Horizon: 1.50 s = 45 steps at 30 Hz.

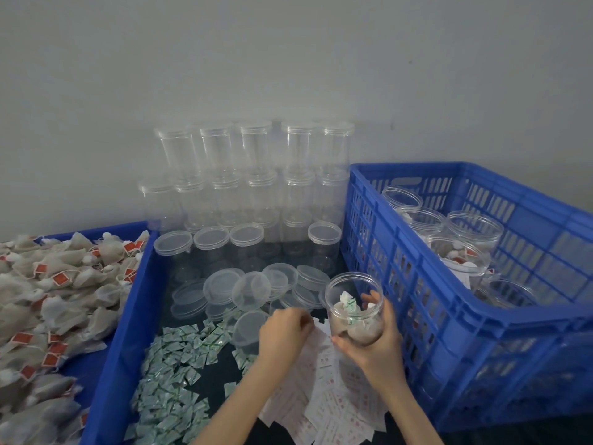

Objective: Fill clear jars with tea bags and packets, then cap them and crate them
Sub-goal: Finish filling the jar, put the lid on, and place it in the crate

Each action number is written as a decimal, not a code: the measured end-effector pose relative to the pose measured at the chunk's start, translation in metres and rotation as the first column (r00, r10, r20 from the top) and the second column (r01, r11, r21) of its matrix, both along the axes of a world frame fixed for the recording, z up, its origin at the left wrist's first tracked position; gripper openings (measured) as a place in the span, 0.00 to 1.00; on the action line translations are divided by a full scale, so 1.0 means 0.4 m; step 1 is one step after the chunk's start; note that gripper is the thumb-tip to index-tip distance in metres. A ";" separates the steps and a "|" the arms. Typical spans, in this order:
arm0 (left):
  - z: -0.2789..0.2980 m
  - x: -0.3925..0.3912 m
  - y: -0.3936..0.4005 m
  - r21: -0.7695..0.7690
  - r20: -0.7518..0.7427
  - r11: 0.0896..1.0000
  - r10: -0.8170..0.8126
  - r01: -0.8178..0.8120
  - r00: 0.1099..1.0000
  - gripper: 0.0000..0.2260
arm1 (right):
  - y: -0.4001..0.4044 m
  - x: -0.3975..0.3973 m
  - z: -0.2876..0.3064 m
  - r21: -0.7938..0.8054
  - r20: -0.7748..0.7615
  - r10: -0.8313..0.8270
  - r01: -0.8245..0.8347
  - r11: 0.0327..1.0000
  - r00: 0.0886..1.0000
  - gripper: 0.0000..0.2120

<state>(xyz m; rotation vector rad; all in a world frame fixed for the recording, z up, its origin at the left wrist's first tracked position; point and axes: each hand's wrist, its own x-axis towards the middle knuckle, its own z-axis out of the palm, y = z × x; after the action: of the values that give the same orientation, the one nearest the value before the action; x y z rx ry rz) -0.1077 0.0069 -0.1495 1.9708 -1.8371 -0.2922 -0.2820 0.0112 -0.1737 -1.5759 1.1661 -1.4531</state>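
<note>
My right hand (pixel 373 337) grips an open clear jar (pixel 354 308) that holds tea bags and a white-green packet. The jar is upright, just left of the blue crate (pixel 449 316). My left hand (pixel 284 329) hovers beside the jar, fingers curled over white paper slips (pixel 324 390); whether it pinches one is unclear. Loose clear lids (pixel 250 292) lie behind my hands. Green-white packets (pixel 179 374) are scattered at the lower left of the dark tray.
Tea bags with red tags (pixel 48 303) are heaped in a blue bin at the left. Empty capped jars (pixel 253 175) are stacked against the wall. Several filled jars (pixel 462 245) stand inside the crate.
</note>
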 end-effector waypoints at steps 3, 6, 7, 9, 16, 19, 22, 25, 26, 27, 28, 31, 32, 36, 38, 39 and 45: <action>0.116 0.024 0.000 -0.208 -0.280 0.972 0.049 -0.111 0.959 0.03 | -0.001 0.002 -0.003 0.026 -0.003 0.002 -0.002 1.000 1.000 0.44; 0.236 0.031 0.001 -0.377 -0.552 0.909 -0.069 -0.175 0.831 0.10 | 0.006 0.015 0.000 0.065 0.017 0.000 -0.001 0.998 1.000 0.43; 0.261 0.026 0.000 -0.388 -0.590 0.910 -0.121 -0.149 0.798 0.10 | 0.008 0.020 0.001 0.069 0.017 -0.001 0.000 0.998 1.000 0.42; 0.288 0.007 -0.003 -0.326 -0.559 0.945 -0.163 -0.035 0.813 0.08 | 0.008 0.030 0.002 0.067 0.011 0.006 -0.007 0.998 1.000 0.40; 0.268 -0.042 -0.012 -0.060 -0.059 0.977 -0.208 0.204 0.976 0.07 | 0.010 0.044 0.010 0.092 -0.026 0.042 -0.040 0.995 0.999 0.44; 0.269 -0.040 -0.011 -0.055 0.082 0.965 -0.251 0.256 0.964 0.02 | 0.016 0.046 0.018 0.093 -0.052 0.046 -0.041 0.995 0.998 0.44; 0.262 -0.025 -0.009 -0.125 0.011 0.953 -0.277 0.276 0.961 0.04 | 0.017 0.050 0.028 0.115 -0.045 0.048 -0.043 0.992 0.998 0.43; 0.244 0.013 0.005 -0.257 -0.319 0.933 -0.328 0.252 0.889 0.11 | 0.017 0.055 0.043 0.109 -0.032 0.048 -0.045 0.993 0.998 0.42; 0.232 0.027 0.015 -0.236 -0.419 0.934 -0.345 0.266 0.840 0.18 | 0.017 0.059 0.049 0.103 -0.032 0.056 -0.053 0.993 0.998 0.42; 0.215 0.039 0.025 -0.184 -0.509 0.935 -0.355 0.304 0.784 0.25 | 0.016 0.064 0.056 0.097 -0.031 0.071 -0.068 0.993 0.997 0.41; 0.195 0.047 0.033 -0.123 -0.576 0.930 -0.351 0.347 0.738 0.32 | 0.014 0.071 0.064 0.092 -0.019 0.093 -0.091 0.992 0.995 0.40; 0.156 0.050 0.048 -0.075 -0.697 0.917 -0.330 0.393 0.637 0.41 | 0.012 0.085 0.091 0.077 -0.006 0.177 -0.176 0.981 0.984 0.38; 0.154 0.052 0.050 -0.109 -0.721 0.925 -0.326 0.363 0.612 0.39 | 0.013 0.087 0.100 0.079 -0.013 0.222 -0.220 0.972 0.975 0.37; 0.160 0.068 0.060 -0.216 -0.695 0.949 -0.315 0.230 0.647 0.30 | 0.016 0.090 0.149 0.142 -0.022 0.315 -0.309 0.941 0.949 0.42; 0.165 0.065 0.071 -0.250 -0.640 0.950 -0.307 0.188 0.704 0.31 | 0.011 0.104 0.194 0.099 -0.097 0.217 -0.208 0.973 0.971 0.47; 0.169 0.060 0.077 -0.264 -0.617 0.950 -0.299 0.167 0.728 0.33 | 0.009 0.112 0.219 0.065 -0.169 0.183 -0.174 0.983 0.968 0.50; 0.261 0.033 0.083 -0.325 -0.618 0.938 -0.307 0.120 0.724 0.35 | 0.007 0.127 0.371 -0.076 -0.482 0.000 -0.042 0.996 0.876 0.48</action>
<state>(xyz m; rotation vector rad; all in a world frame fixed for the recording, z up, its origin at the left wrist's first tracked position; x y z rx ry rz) -0.0946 0.0400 -0.0449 1.2282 -1.5138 -0.6845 -0.2313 0.0140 -0.0254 -2.0819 1.3665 -1.1331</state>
